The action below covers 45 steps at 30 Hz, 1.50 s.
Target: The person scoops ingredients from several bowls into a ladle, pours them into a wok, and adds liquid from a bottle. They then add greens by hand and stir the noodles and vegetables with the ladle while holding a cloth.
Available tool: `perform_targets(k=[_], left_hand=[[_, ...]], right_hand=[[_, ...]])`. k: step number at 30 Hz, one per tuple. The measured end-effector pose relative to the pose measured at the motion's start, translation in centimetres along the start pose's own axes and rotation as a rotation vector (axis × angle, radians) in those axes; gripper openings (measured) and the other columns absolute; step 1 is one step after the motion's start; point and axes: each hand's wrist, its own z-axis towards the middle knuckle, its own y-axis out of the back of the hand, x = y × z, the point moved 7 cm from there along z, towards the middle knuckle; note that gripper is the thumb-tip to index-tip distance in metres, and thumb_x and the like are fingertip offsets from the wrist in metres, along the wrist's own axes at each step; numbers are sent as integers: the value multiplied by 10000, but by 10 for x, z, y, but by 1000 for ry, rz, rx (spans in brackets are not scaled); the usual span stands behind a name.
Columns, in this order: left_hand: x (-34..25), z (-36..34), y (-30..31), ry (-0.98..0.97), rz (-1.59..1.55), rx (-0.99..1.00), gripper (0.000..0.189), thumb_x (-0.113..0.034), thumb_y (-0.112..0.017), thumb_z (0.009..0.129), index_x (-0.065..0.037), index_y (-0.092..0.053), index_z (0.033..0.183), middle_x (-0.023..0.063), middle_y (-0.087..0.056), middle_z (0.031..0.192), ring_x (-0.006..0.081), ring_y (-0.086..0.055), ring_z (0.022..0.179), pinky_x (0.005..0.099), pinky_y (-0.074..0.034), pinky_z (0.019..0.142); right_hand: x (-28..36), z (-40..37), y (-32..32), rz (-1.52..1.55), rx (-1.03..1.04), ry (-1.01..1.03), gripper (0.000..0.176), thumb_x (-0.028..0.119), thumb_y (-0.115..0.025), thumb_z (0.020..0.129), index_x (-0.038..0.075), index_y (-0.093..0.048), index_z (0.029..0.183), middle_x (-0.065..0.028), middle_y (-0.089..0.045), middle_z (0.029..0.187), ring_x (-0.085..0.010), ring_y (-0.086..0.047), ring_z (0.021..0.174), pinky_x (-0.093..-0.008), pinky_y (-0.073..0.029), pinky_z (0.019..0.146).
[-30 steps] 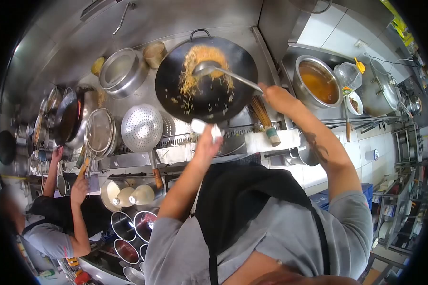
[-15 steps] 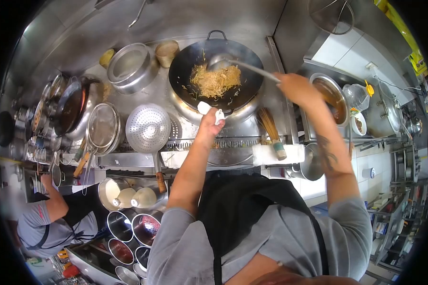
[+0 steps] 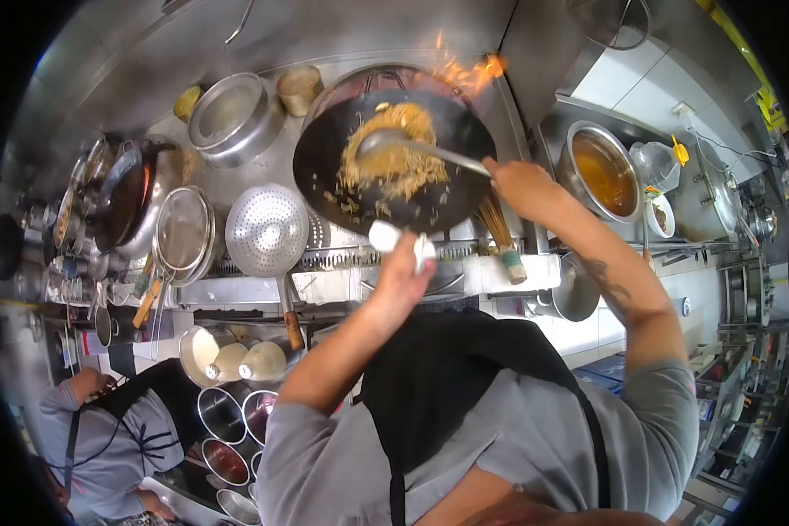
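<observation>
My left hand [image 3: 401,272] is closed around a folded white cloth [image 3: 386,237] at the near rim of a black wok [image 3: 311,162]; the near handle is hidden under cloth and fingers. The wok is tilted toward me. Browned noodles [image 3: 416,180] spread up its middle, with loose bits scattered below them. My right hand [image 3: 524,189] grips the handle of a metal ladle [image 3: 382,142], whose bowl rests over the noodles.
Flames [image 3: 473,72] rise behind the wok's far right rim. A perforated skimmer [image 3: 267,230] and a strainer [image 3: 182,228] lie left; a bamboo brush [image 3: 498,232] lies right. A pot of amber liquid [image 3: 607,180] stands further right. A co-worker [image 3: 118,430] is at lower left.
The wok has come nearer me and tilted, its far side lifted. Flames have appeared behind it. The noodles have spread out, and the ladle bowl has moved left and down over them.
</observation>
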Motion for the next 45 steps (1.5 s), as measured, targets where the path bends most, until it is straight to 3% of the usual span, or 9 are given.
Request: perform_targets(k=[6,12,15,16,18,22,24,36,45], left_hand=[[-11,57,16,-191,9,276,129,-234,-539,921,-112,-555,885,20,-562,818,141,-507,686,259,-437,588],[17,-28,30,47,14,-225,111,-245,-520,945,-146,-531,994,27,-579,825,141,-554,707,252,-424,481],[-25,74,21,32,-135,423,207,-243,-557,894,-64,-550,996,70,-593,856,185,-551,740,262,-458,572],[-30,47,30,-575,534,238,199,-258,-543,905,-75,-550,984,64,-593,835,176,-552,711,258,-448,530],[36,47,81,60,18,-115,195,-275,-520,923,-108,-552,1020,53,-596,798,156,-560,624,243,-408,408],[13,-11,46,-367,455,60,162,-264,-497,945,-118,-538,1001,31,-587,807,151,-552,628,241,-396,423],[-8,44,27,84,-65,71,152,-256,-488,960,-109,-530,965,24,-576,830,147,-527,643,249,-406,474],[-40,105,37,-11,28,80,61,-160,-534,904,-104,-555,894,22,-581,812,123,-520,650,249,-404,462],[-41,137,43,-10,16,-99,66,-133,-533,885,-143,-536,950,7,-578,775,132,-538,679,260,-370,456]], right_hand=[[-7,-5,-28,82,-71,-4,277,102,-497,880,38,-535,1147,-231,-651,894,-361,-657,868,-470,-519,760],[-16,-47,-4,258,71,3,261,145,-467,916,58,-539,1151,-195,-651,909,-347,-639,925,-458,-511,799],[-14,-22,-13,119,-72,-7,285,115,-451,898,58,-536,1164,-211,-648,921,-370,-637,904,-479,-502,780],[-2,-30,-21,117,-31,-1,287,111,-449,895,53,-535,1162,-212,-649,918,-371,-641,894,-478,-506,772],[9,-41,-16,86,2,2,289,103,-445,888,43,-531,1158,-215,-651,913,-372,-648,873,-477,-513,756],[-18,-61,-5,46,-15,151,420,92,-527,851,16,-478,1261,-176,-651,792,-343,-658,744,-444,-536,653],[-22,-35,-9,-25,-75,103,473,70,-529,833,8,-455,1296,-175,-649,780,-338,-660,746,-430,-539,644],[-16,-85,98,90,-517,-17,436,143,-500,923,40,-442,1342,-228,-619,907,-363,-629,757,-462,-502,651],[-26,76,-50,120,-118,-34,464,96,-420,916,15,-377,1371,-239,-648,928,-386,-651,843,-473,-520,742]])
